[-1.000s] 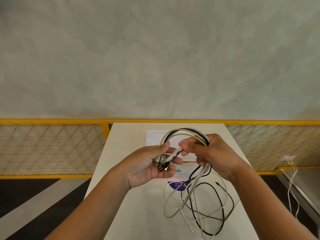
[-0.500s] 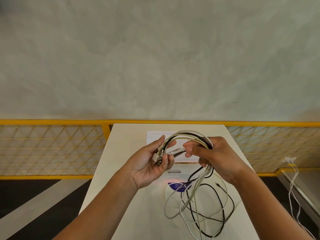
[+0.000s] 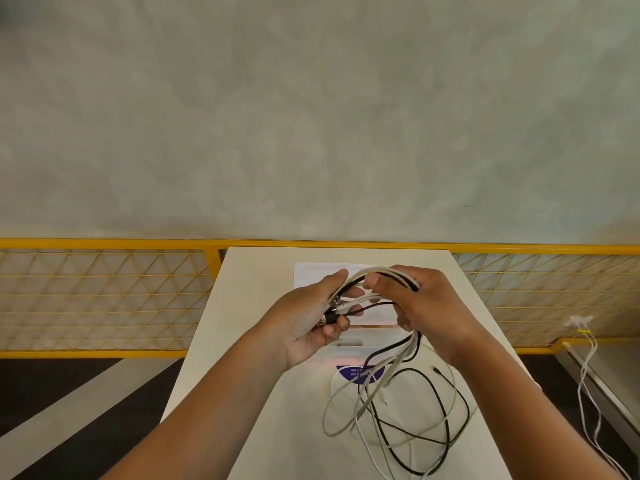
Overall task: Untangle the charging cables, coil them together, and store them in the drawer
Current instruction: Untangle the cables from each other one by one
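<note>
A bundle of white, grey and black charging cables [image 3: 398,410] hangs above a white table [image 3: 263,393]. My left hand [image 3: 311,317] grips the plug ends of the cables in its curled fingers. My right hand [image 3: 422,306] holds the looped top of the same bundle, fingers curled round the strands. Between the two hands short stretches of white and black cable run across. Loose loops trail down from my right hand onto the tabletop. No drawer front is plainly visible.
A white paper sheet [image 3: 311,275] lies on the table under the hands, and a blue round sticker [image 3: 349,372] sits nearer me. Yellow mesh railing [image 3: 104,296] runs behind the table. Another white cable [image 3: 585,372] hangs at the right by a ledge.
Both hands have risen slightly and drawn apart a little. The right hand has gathered the loop higher, and the strands between the hands are pulled straighter.
</note>
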`<state>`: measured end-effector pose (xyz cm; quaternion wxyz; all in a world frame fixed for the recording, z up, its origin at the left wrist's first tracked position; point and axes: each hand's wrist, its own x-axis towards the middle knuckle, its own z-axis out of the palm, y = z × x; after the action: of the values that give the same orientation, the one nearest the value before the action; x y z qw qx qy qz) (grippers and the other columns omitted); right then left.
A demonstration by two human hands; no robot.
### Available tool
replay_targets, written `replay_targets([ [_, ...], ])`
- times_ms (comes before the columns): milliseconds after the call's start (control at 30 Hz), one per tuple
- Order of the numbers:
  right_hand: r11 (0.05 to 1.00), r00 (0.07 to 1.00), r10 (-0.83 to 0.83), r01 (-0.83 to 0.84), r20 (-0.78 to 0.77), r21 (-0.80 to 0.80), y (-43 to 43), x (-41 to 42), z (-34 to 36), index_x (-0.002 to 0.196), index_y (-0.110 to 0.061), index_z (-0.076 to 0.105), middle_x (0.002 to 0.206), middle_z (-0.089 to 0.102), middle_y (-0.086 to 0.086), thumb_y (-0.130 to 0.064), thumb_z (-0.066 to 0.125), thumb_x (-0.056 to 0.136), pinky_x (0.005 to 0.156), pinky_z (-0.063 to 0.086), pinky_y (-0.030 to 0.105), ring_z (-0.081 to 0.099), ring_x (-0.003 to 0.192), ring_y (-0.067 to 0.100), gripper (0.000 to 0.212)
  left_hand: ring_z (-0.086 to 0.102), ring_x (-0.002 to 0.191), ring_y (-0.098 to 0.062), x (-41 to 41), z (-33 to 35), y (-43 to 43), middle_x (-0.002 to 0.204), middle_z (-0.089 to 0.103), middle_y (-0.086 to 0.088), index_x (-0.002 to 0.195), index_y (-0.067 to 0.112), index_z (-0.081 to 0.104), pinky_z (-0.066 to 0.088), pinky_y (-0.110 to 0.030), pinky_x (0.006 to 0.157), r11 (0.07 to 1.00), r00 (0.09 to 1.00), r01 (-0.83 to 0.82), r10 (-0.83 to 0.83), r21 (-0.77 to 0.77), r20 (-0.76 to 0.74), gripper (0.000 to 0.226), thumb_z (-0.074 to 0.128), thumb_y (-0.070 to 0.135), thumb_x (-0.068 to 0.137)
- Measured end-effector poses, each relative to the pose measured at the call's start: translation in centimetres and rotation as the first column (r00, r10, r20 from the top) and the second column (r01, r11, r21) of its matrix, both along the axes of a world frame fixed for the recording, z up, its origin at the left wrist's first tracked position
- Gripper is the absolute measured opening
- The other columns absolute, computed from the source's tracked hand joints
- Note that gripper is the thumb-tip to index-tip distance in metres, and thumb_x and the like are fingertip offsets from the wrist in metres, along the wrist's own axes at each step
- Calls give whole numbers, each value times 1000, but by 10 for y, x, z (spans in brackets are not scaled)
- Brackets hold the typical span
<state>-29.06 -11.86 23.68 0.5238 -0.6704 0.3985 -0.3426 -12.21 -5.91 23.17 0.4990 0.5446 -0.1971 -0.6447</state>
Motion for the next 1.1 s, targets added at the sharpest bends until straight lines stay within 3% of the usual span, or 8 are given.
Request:
replay_targets([
  [167,998,997,65,-65,-50,16,0,-4,2,84,-19,79,69,71,2,-25,73,90,52,38,29,44,51,14,11,43,50,-16,5,-1,2,80,70,-18,95,5,68,21,-14,32,1000,1000,12,-12,-10,-17,50,52,52,97],
  [300,999,998,43,-43,-44,16,0,-3,-1,76,-15,75,61,61,0,-21,72,91,50,32,29,38,48,13,17,45,51,-17,6,0,2,83,69,-19,104,5,60,27,-16,32,999,1000,2,-2,-49,-8,55,50,59,94],
  [467,992,996,57,-64,-71,-112,7,0,1,81,-11,75,58,61,-7,-18,70,93,49,37,14,47,44,2,15,38,48,-12,4,-1,3,73,69,-10,101,8,61,21,-15,36,993,978,52,-29,-109,208,49,59,55,91],
  [567,987,998,31,-39,-52,-154,8,4,-4,90,-17,76,61,61,-10,-17,68,95,47,39,18,47,45,4,10,33,45,-13,3,0,3,65,68,-11,98,8,57,20,-17,37,994,961,46,-16,-103,276,40,61,47,93],
  [700,976,998,-29,15,-62,-218,9,9,-9,96,-20,77,74,71,-13,-12,67,95,58,42,10,60,61,0,12,32,44,-13,2,1,2,64,67,-13,99,11,54,20,-18,37,991,943,83,-44,-103,330,34,59,44,95],
  [933,990,990,141,-141,-2,16,11,1,-6,89,-15,73,53,50,-7,-24,66,96,48,31,24,37,48,13,13,33,40,-13,1,-1,3,68,68,-18,89,15,44,20,-20,39,984,927,65,2,-166,376,29,56,39,98],
  [1033,983,987,161,-163,30,89,14,1,-6,90,-13,73,57,53,-1,-49,56,95,50,32,25,37,47,14,41,42,36,-9,-3,1,4,74,61,-13,88,13,45,22,-21,41,977,893,74,25,-202,450,28,54,37,100],
  [1100,984,993,100,-108,63,143,13,4,-8,86,-13,72,62,58,3,-49,51,100,50,30,28,35,46,14,44,42,42,-9,-5,1,3,74,56,-10,84,15,46,24,-20,41,977,884,63,40,-205,465,28,53,36,100],
])
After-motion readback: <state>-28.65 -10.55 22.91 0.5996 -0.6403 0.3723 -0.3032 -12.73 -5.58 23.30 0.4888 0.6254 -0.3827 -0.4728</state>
